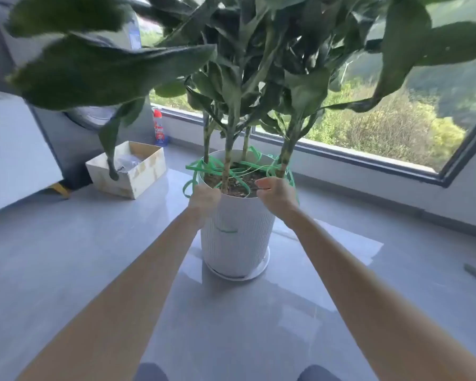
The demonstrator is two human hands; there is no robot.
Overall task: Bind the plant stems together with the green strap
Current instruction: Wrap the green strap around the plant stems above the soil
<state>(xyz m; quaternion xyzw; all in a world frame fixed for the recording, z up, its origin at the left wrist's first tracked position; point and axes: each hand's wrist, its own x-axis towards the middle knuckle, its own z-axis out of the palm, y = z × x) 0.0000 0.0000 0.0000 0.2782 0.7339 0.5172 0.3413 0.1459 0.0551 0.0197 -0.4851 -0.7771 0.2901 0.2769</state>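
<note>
**Both hands at the pot rim, strap looped loosely round the stems**

A ribbed white pot [237, 229] stands on a saucer [262, 270] on the grey floor [94, 243]. The plant stems [227, 160] rise from its soil, spread apart. The green strap [217, 164] lies in slack, tangled loops around them at rim height, some spilling over the pot's left and right edges.

The left hand [204, 199] is at the pot's near-left rim, fingers curled closed on the strap, though blurred. The right hand [276, 193] is at the near-right rim, also curled, gripping a strand.

A small green mark on the pot's front is too blurred to read. Left of the pot sits an open cardboard box [138, 181]. Behind it stands a red-capped bottle [160, 130] with a red and blue label, its print illegible. Behind the pot is a window [382, 127].
</note>
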